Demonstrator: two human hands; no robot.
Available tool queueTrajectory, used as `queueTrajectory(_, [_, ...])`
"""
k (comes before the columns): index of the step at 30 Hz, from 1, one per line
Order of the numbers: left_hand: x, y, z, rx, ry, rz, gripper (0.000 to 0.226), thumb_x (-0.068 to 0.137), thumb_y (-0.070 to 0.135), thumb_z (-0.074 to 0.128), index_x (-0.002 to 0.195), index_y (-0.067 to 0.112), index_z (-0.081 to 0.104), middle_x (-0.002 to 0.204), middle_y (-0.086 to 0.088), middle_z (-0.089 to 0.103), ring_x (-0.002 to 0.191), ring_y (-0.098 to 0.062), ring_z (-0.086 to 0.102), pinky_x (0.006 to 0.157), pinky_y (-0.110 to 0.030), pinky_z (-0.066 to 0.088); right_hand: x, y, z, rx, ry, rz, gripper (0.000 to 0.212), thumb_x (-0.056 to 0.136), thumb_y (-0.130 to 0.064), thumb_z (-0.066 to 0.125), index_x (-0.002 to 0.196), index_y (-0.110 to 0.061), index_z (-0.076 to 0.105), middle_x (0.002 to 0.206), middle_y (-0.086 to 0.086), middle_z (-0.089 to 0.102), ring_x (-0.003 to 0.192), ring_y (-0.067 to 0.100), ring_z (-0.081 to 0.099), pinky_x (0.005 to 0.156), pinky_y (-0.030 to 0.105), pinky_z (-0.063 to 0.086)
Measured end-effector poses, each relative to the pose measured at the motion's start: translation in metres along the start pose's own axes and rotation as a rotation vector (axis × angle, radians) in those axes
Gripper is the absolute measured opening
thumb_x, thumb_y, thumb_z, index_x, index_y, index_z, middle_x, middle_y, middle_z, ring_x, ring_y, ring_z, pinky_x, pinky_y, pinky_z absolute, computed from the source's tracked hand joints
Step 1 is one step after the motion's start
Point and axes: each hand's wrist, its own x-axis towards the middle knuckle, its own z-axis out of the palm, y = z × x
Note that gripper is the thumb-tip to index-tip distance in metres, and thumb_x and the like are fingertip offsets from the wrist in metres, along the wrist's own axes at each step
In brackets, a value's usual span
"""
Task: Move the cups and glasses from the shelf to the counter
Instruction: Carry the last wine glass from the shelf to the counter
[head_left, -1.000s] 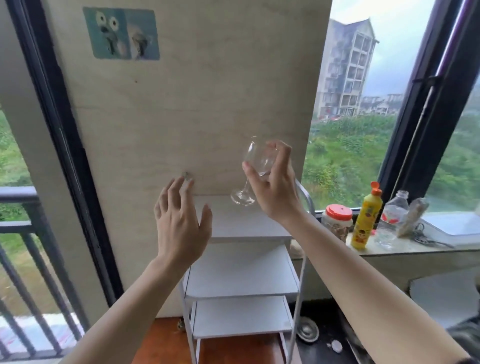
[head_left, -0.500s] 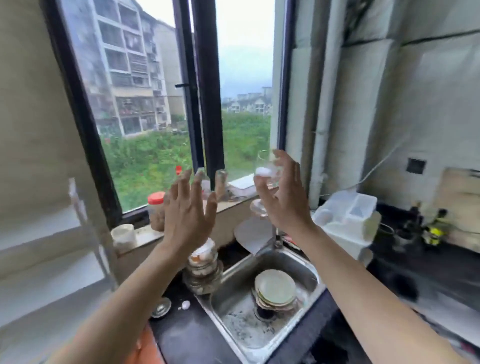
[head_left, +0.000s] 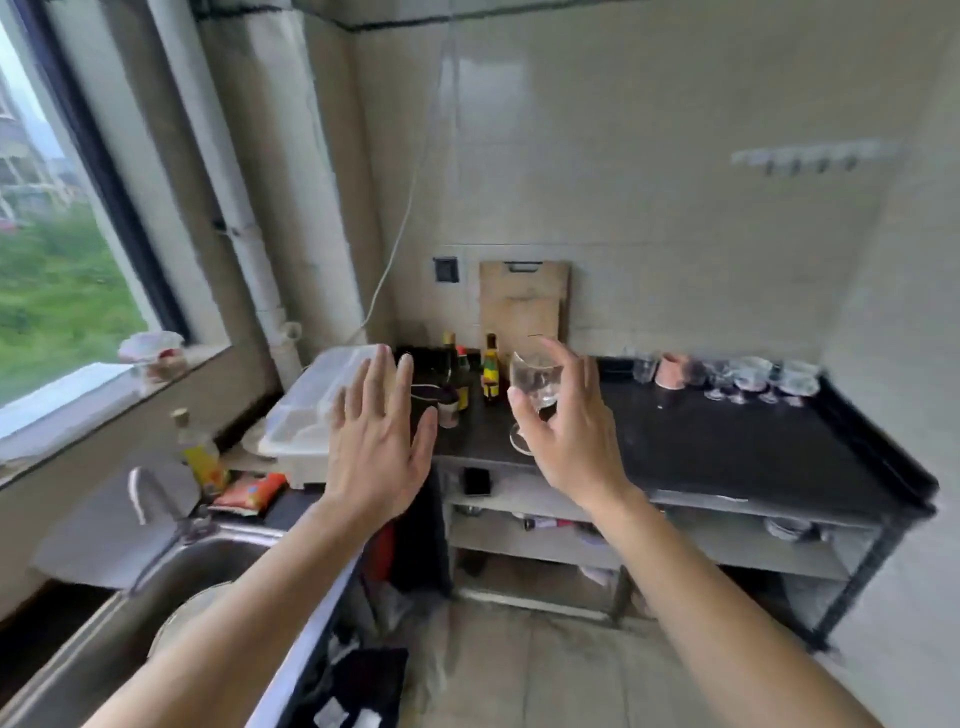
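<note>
walls: pale glossy tiles (head_left: 649, 156), hook rail (head_left: 810, 156) upper right | window (head_left: 57, 270): left, dark frame, daylight, greenery outside | sink (head_left: 171, 587): steel, lower left, tap (head_left: 143, 493) behind | floor (head_left: 545, 670): light tiles | cutting board (head_left: 523, 306): leaning upright on back wall
</note>
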Motion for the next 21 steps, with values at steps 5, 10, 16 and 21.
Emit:
queueTrajectory(5, [0.066,0.067,0.1,-0.098,-0.089,0.109,0.065,0.099,0.047,0.027,0.154,0.013,0.028,0.162,-0.019,0.02,0.148,-0.038,0.02,0.114,-0.056,0.025,0.006,0.11,-0.032,-0.122,0.034,0.128,0.056,0.096,-0.04,0.059,0.144,-0.027,0.034,0.142,0.0,0.043,0.104,0.013,0.059,0.07,0.038,0.059])
queueTrajectory(10, [0.158,0.129,0.201,-0.201,-0.179,0.233,0.065,0.1,0.048,0.027,0.156,0.016,0.023,0.164,-0.016,0.014,0.149,-0.038,0.015,0.116,-0.057,0.021,0.047,0.213,-0.063,-0.3,0.089,0.201,0.059,0.096,-0.039,0.061,0.147,-0.028,0.032,0.145,-0.008,0.04,0.108,0.009,0.057,0.069,0.037,0.06])
queueTrajectory(16, [0.268,0.204,0.28,-0.253,-0.224,0.42,0.066,0.099,0.05,0.023,0.156,0.015,0.022,0.164,-0.018,0.014,0.149,-0.039,0.015,0.114,-0.056,0.022,0.118,0.309,-0.104,-0.45,0.135,0.346,0.066,0.096,-0.046,0.058,0.15,-0.029,0.024,0.145,0.0,0.04,0.086,0.02,0.068,0.07,0.035,0.055])
queueTrajectory(21, [0.33,0.268,0.334,-0.32,-0.262,0.507,0.066,0.101,0.047,0.026,0.156,0.013,0.017,0.164,-0.019,0.007,0.149,-0.041,0.011,0.115,-0.058,0.02,0.153,0.375,-0.138,-0.505,0.212,0.393,0.07,0.095,-0.048,0.058,0.152,-0.032,0.019,0.142,0.001,0.041,0.09,0.025,0.068,0.072,0.022,0.045])
